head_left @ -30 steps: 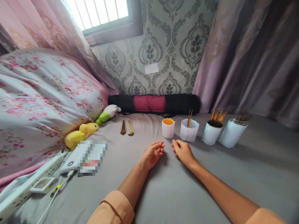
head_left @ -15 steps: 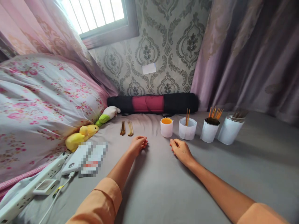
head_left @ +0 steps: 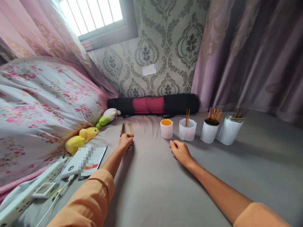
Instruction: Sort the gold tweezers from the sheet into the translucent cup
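Observation:
My left hand [head_left: 125,141] is at the near ends of two bunches of thin sticks, one dark brown [head_left: 123,128] and one gold-coloured [head_left: 131,128]. Its fingers are curled; the hand covers part of the sticks, and I cannot see whether it grips any. My right hand [head_left: 181,152] hovers or rests above the grey sheet with fingers curled together, nothing showing in them. Beyond it stand a white-wrapped cup with orange contents [head_left: 166,130] and a wider white tub [head_left: 187,130] holding a couple of thin orange sticks.
Farther right are a white-wrapped can of orange sticks [head_left: 210,132] and a white-wrapped jar of dark sticks [head_left: 230,130]. A black and red roll [head_left: 148,105] lies along the wall. Leftward are plush toys [head_left: 88,134], a phone-like device [head_left: 71,167] and a power strip [head_left: 30,190].
My left hand has moved left and forward to the near ends of the stick bunches. My right hand keeps its curled pose. The whole view has shifted slightly.

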{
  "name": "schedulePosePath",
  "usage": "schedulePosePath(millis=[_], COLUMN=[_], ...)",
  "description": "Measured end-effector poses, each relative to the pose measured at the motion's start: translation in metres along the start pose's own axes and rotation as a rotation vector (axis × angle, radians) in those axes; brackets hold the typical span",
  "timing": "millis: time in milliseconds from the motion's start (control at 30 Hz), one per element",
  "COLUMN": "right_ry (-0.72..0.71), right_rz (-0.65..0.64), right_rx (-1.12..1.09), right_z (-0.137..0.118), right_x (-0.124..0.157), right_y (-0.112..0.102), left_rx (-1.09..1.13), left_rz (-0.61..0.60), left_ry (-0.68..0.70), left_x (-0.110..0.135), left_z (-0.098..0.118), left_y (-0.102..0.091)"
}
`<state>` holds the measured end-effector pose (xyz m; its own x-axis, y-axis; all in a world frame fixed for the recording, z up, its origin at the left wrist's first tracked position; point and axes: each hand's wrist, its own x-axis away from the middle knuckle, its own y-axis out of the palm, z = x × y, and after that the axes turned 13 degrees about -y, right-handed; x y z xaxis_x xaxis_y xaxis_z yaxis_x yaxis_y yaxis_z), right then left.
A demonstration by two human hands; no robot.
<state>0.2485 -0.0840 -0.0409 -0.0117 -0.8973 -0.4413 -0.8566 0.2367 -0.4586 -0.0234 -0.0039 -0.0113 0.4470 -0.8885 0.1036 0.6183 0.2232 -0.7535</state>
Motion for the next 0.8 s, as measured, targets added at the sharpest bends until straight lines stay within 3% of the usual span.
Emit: schedulePosePath(millis=[333,800], right_ry=[-0.032,-0.009], right_rz=[0.0,-0.022], right_rx=[0.009,0.0], right_z=[0.005,0.0], right_x=[-0.001,0.0], right_y=[0.002,0.0], left_rx=[-0.21,-0.372], left_rz=[0.117,0.148], left_ry=[0.129,0.199], left_x=[-0.021,-0.033], left_z=[0.006,0.007], left_y=[-0.002,0.004])
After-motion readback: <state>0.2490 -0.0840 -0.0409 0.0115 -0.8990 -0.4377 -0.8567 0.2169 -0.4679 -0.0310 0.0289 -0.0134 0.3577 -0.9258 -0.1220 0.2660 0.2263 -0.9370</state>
